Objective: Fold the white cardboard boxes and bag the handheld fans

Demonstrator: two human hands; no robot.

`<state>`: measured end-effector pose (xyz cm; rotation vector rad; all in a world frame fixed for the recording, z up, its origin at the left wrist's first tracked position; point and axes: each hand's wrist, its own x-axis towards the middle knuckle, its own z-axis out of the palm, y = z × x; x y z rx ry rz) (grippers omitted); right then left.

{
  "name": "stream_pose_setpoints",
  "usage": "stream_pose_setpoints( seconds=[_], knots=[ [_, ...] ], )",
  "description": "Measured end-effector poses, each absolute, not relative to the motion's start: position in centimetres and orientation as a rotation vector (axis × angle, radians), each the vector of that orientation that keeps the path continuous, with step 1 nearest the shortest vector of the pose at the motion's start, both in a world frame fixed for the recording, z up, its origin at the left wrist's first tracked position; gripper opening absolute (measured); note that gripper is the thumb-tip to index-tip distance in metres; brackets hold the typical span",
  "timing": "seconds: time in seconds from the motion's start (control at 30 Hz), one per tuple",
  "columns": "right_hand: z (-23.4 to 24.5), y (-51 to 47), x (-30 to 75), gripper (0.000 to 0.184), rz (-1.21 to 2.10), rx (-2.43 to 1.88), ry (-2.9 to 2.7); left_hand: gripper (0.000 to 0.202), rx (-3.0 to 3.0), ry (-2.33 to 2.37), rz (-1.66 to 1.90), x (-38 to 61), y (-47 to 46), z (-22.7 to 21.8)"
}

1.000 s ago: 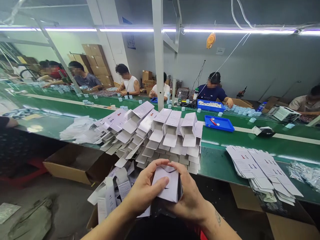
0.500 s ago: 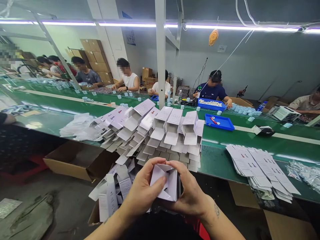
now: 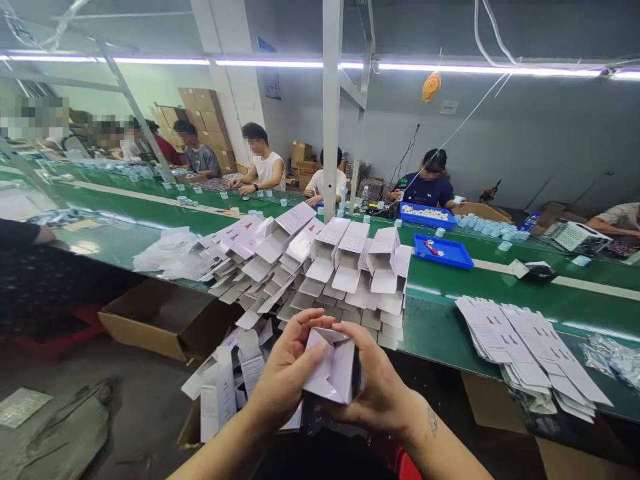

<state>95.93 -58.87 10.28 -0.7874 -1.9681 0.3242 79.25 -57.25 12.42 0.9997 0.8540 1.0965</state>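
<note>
Both my hands hold one small white carton (image 3: 336,367) low in the middle of the view. My left hand (image 3: 285,377) wraps its left side, the thumb pressing on the folded end flaps. My right hand (image 3: 383,387) grips the right side, fingers curled over the top edge. Just beyond them, a stack of several erected white cartons (image 3: 320,267) with open flaps leans on the edge of the green table (image 3: 435,327). A fanned pile of flat white carton blanks (image 3: 525,347) lies to my right.
A cardboard box with more folded cartons (image 3: 225,387) sits below my left hand, another open cardboard box (image 3: 160,320) on the floor at left. A blue tray (image 3: 443,250) lies on the green belt. Several people work across the belt. A white post (image 3: 333,113) rises ahead.
My hands kept hold of the carton; my left thumb worked the end flaps inward, and the carton tilted slightly. The view shifted a little to the left.
</note>
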Motion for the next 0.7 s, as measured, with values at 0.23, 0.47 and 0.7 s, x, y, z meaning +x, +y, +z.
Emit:
stream_pose_setpoints(
  seconds=[0.23, 0.47, 0.7],
  knots=[
    [9.2, -58.4, 94.4, 0.092, 0.217, -0.69, -1.968, 0.051, 0.874, 0.967, 1.086, 79.9, -57.6, 13.5],
    [8.9, -57.1, 94.0, 0.092, 0.098, -0.649, -2.043, 0.07, 0.602, 0.937, 0.845, 77.5, -55.7, 13.2],
    [7.4, -57.0, 93.2, 0.108, 0.195, -0.584, -2.087, 0.06, 0.486, 0.831, 0.873, 73.8, -56.3, 12.8]
  ],
)
